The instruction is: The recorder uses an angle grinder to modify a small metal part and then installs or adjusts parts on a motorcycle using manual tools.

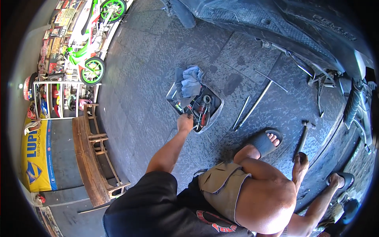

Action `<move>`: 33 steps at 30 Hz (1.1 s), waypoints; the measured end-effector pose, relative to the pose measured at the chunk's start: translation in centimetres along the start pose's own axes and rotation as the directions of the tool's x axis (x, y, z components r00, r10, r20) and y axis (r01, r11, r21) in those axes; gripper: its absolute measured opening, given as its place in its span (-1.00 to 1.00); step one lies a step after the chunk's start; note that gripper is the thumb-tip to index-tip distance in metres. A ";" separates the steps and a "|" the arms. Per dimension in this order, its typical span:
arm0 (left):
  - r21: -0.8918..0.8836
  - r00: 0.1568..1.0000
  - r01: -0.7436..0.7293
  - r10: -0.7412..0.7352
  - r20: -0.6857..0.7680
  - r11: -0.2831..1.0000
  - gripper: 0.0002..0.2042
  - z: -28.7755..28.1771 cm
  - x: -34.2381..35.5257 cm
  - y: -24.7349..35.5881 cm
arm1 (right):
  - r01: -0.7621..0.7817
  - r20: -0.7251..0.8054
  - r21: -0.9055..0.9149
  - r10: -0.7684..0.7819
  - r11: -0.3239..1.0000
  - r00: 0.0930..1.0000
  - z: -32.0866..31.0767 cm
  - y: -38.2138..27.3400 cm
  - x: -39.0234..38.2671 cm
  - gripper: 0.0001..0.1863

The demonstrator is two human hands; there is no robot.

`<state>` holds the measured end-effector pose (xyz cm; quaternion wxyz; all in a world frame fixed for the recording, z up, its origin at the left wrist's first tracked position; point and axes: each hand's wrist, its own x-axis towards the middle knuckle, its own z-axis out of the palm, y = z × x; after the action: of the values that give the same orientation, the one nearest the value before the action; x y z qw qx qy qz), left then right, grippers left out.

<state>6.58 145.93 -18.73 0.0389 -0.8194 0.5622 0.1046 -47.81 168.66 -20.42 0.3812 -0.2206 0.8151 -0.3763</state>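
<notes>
My left hand [185, 122] reaches over the near left edge of a grey tool tray [216, 120]. Its fingers are curled, and whatever they grip is hidden. Inside the tray lie red-handled tools [203, 114], a dark ring-shaped part [207, 99] and other small items hard to make out. A crumpled blue rag [192, 81] is heaped at the tray's far left. Beyond my knee, my right hand [301, 161] is closed round the handle of a hammer [304, 134], whose head points away from me, low over the floor.
A long T-handle wrench [254, 104] and a thin metal rod [241, 112] lie right of the tray. A dark motorcycle [276, 23] stands at the far right, its stand [320, 94] down. My sandalled foot [264, 144] is near. At left are a wooden bench [87, 158] and a green-wheeled motorcycle [85, 55].
</notes>
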 end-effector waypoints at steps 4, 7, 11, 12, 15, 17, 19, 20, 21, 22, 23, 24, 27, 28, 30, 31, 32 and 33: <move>0.213 0.995 -0.001 -0.020 0.097 0.977 -0.53 0.9 2.7 1.6 | 0.059 -0.046 -0.052 -0.062 0.997 0.997 0.3 -0.9 -1.1 -0.77; 0.017 0.980 0.014 -0.017 0.200 1.000 -0.53 2.9 2.7 5.8 | 0.104 -0.081 -0.027 -0.106 0.994 0.991 -2.3 0.1 -1.7 -0.80; 0.127 0.977 0.049 -0.074 0.199 0.991 -0.57 2.1 5.1 1.7 | 0.022 -0.062 -0.206 -0.035 0.978 0.997 0.4 -3.5 -2.7 -0.78; 0.019 0.993 0.089 -0.090 0.080 0.996 -0.57 -0.7 7.4 -1.7 | 0.015 -0.040 -0.155 -0.021 0.988 0.999 1.8 -5.2 -2.9 -0.77; -0.611 0.681 0.732 -0.321 0.658 0.301 -0.74 -2.8 3.3 8.0 | -0.098 -0.099 -0.192 0.080 0.977 0.992 -1.0 -4.3 -2.8 -0.73; -0.605 0.636 0.764 -0.107 0.764 0.222 -0.72 -8.0 0.6 9.9 | -0.032 -0.069 -0.096 0.026 0.995 0.997 -0.5 -5.7 -2.9 -0.72; -0.520 0.531 0.826 0.010 0.847 0.218 -0.69 -10.8 -4.4 13.7 | 0.012 -0.016 0.035 -0.011 0.999 1.000 0.4 -6.0 -2.7 -0.72; -0.456 0.455 0.862 0.060 0.889 0.223 -0.69 -13.0 -6.8 15.4 | 0.043 0.060 0.034 -0.045 0.999 0.997 0.9 -7.9 -2.9 -0.68; -0.384 0.369 0.895 0.105 0.923 0.226 -0.69 -14.5 -8.8 16.9 | 0.077 0.138 0.028 -0.080 0.997 0.987 1.3 -10.0 -3.1 -0.64; -0.393 0.380 0.885 0.098 0.920 0.250 -0.69 -15.3 -10.2 18.4 | 0.150 0.196 0.022 -0.151 0.988 0.969 2.3 -11.2 -3.2 -0.54; -0.318 0.244 0.884 0.240 0.940 0.344 -0.67 -16.5 -11.4 19.8 | 0.236 0.260 0.024 -0.234 0.971 0.937 3.3 -12.6 -3.4 -0.42; -0.247 0.079 0.860 0.361 0.929 0.447 -0.64 -16.8 -12.4 21.5 | 0.331 0.271 -0.006 -0.317 0.944 0.909 3.9 -14.0 -3.7 -0.32; -0.176 -0.160 0.649 0.359 0.920 0.740 -0.61 -16.1 -13.8 28.4 | 0.497 0.258 -0.109 -0.458 0.861 0.850 4.1 -16.2 -4.2 -0.09; -0.171 -0.221 0.564 0.347 0.912 0.808 -0.61 -15.8 -13.9 30.4 | 0.559 0.217 -0.104 -0.530 0.823 0.820 4.4 -16.2 -4.2 -0.14; -0.175 -0.322 0.398 0.316 0.892 0.900 -0.59 -15.3 -15.0 34.5 | 0.598 0.066 -0.073 -0.595 0.798 0.801 4.8 -14.6 -3.5 -0.39; -0.198 -0.346 0.315 0.307 0.887 0.928 -0.58 -15.7 -15.5 36.0 | 0.510 0.106 -0.065 -0.502 0.858 0.858 3.6 -14.9 -3.8 -0.62; -0.340 -0.188 0.111 0.356 0.915 0.934 -0.57 -16.4 -17.5 38.0 | 0.489 0.037 -0.049 -0.488 0.871 0.872 2.3 -14.0 -4.4 -0.68; -0.433 -0.026 -0.118 0.433 0.901 0.894 -0.56 -17.8 -19.5 39.4 | 0.478 -0.028 -0.021 -0.479 0.878 0.878 1.5 -13.0 -5.4 -0.73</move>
<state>-34.50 146.16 4.92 0.2987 -0.3842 0.5122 0.7077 -42.38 163.43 -8.41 0.2616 -0.4113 0.7441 -0.4569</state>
